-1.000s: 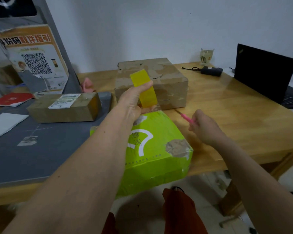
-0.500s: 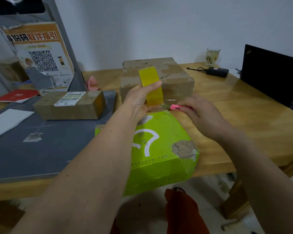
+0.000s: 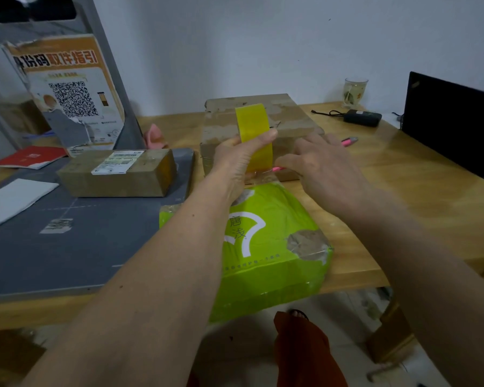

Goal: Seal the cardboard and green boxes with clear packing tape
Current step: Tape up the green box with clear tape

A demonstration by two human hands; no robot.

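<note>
A second ago the right hand (image 3: pixel 323 169) hung off to the right with the pink cutter (image 3: pixel 278 169) pointed away; now it has come in beside the left hand (image 3: pixel 236 166) at frame centre, the blade tip at the clear strip just under the tape roll (image 3: pixel 254 135). The left hand's grip is closed around the roll, held upright; the right's fingers curl on the cutter. The strip runs down to the far edge of the green box (image 3: pixel 266 247), low centre on the bench (image 3: pixel 403 196) — likely about to be cut. The cardboard box (image 3: pixel 291 115) sits just behind, and looks next in line.
</note>
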